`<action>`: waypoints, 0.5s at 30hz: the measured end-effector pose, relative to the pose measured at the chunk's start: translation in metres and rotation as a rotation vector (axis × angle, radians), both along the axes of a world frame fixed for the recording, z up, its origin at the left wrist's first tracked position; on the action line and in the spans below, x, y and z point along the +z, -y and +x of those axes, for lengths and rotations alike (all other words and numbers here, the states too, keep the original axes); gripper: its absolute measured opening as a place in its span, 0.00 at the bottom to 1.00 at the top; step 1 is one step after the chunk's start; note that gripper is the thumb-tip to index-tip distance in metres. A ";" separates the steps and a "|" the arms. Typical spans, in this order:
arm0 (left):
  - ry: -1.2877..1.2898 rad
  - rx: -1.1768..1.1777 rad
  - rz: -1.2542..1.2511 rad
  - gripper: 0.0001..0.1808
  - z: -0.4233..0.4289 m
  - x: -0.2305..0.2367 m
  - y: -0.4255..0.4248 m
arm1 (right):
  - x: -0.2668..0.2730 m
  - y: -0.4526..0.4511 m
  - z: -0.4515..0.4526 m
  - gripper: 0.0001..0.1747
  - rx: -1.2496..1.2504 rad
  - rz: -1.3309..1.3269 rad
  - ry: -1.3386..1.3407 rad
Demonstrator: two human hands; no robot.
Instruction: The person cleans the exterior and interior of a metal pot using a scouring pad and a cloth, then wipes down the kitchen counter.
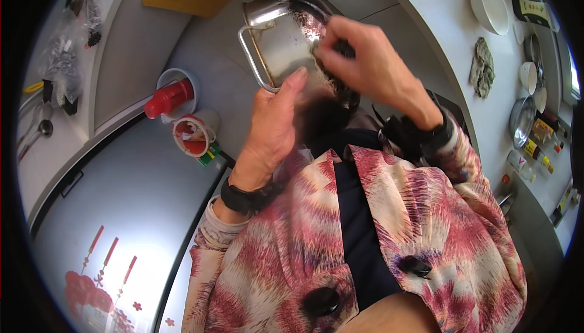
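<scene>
A stainless-steel pot (280, 43) with a loop handle is tilted in front of me, its side wall facing up. Dark, burnt-looking stains cover the part of the pot nearest my right hand. My left hand (276, 114) grips the pot by its edge near the lower end of the metal handle (251, 56), thumb on the wall. My right hand (360, 54), slightly blurred, is closed around a dark scouring pad (343, 49) against the stained side. Black bands are on both wrists.
At left are a white bin (194, 86) holding a red container (169, 99), and another small bin (207, 125). A glossy panel (123, 196) lies lower left. The right counter (461, 27) bears a white bowl (489, 9), a crumpled rag (482, 68), a metal basin (522, 120) and bottles.
</scene>
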State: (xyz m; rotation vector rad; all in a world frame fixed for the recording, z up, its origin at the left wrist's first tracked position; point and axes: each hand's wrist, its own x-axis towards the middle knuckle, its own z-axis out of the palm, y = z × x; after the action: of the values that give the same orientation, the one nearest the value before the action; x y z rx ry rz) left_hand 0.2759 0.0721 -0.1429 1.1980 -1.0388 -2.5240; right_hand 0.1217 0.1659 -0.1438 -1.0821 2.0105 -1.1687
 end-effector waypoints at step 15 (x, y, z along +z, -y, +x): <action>-0.005 -0.025 -0.039 0.15 -0.007 -0.004 0.000 | -0.002 -0.008 0.009 0.06 0.011 -0.033 -0.061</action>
State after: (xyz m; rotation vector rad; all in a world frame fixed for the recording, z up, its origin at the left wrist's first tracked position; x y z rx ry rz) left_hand 0.2688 0.0724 -0.1473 1.1747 -1.1036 -2.5123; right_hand 0.1311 0.1740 -0.1455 -1.1563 2.0350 -1.1810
